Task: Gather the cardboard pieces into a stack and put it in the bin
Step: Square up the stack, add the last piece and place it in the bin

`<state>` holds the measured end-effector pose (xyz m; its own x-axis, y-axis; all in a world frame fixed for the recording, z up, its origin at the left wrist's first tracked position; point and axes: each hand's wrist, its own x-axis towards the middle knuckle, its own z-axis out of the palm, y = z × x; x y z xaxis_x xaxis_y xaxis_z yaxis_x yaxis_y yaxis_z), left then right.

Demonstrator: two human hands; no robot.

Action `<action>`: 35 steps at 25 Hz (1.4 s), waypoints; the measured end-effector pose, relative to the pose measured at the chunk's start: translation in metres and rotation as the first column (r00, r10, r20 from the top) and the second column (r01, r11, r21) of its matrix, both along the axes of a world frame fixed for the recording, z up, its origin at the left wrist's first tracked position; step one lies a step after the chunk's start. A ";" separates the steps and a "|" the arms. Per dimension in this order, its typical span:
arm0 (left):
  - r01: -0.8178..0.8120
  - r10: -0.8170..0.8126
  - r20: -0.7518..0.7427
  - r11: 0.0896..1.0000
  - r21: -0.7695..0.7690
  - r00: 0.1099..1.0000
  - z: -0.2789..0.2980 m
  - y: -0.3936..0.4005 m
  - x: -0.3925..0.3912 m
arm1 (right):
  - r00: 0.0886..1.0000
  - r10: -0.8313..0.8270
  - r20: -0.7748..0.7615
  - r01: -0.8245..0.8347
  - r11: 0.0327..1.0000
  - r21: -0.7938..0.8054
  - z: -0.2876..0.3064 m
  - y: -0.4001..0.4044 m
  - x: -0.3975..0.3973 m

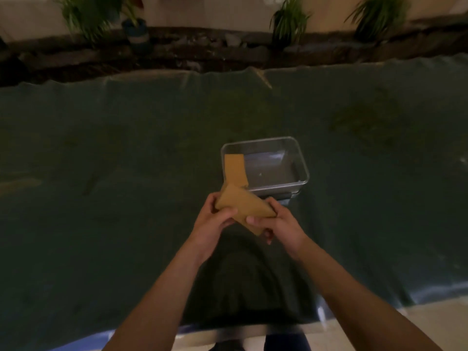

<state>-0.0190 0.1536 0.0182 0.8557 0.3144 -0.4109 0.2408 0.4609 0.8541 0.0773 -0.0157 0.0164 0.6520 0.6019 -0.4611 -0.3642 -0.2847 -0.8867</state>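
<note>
A stack of brown cardboard pieces (243, 205) is held above the dark green cloth, just in front of the clear plastic bin (302, 162). My left hand (215, 221) grips the stack's left side and my right hand (276, 224) grips its right side. One cardboard piece (235, 169) sticks up from the stack over the bin's left near corner; whether it rests inside the bin I cannot tell. The rest of the bin's floor looks bare.
A dark green cloth (101, 186) covers the ground all around. Beyond its far edge runs a dark soil border with several potted plants (288, 21) against a pale wall. Pale floor shows at the near right.
</note>
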 end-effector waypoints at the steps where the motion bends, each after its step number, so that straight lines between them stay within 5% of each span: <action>1: -0.092 0.096 0.027 0.989 -0.115 0.995 0.007 -0.015 0.017 | 0.995 -0.071 -0.064 0.074 0.996 0.043 0.007 -0.001 0.005; 4: -0.218 0.222 -0.007 0.953 -0.209 0.975 0.030 -0.056 0.069 | 0.961 -0.210 -0.180 0.228 0.969 0.091 0.025 -0.004 0.021; 10: -0.165 0.169 -0.184 0.986 0.036 0.968 0.074 -0.077 0.145 | 0.998 0.004 -0.070 -0.007 0.999 -0.039 0.069 -0.033 0.096; 14: -0.029 0.096 -0.271 0.970 0.242 0.958 0.079 -0.089 0.168 | 0.975 -0.025 -0.221 0.051 0.992 0.112 0.087 -0.040 0.147; 20: 0.079 0.015 -0.283 0.944 0.320 0.959 0.082 -0.112 0.195 | 0.919 -0.044 -0.391 0.084 0.993 0.086 0.089 -0.028 0.166; 31: -0.082 0.140 -0.205 0.961 0.266 0.969 0.069 -0.087 0.234 | 0.951 -0.143 -0.275 0.171 0.982 0.082 0.091 0.005 0.204; 35: -0.038 0.061 -0.194 0.992 0.122 0.979 0.064 -0.073 0.238 | 0.965 -0.200 -0.172 0.209 0.977 0.034 0.080 0.016 0.206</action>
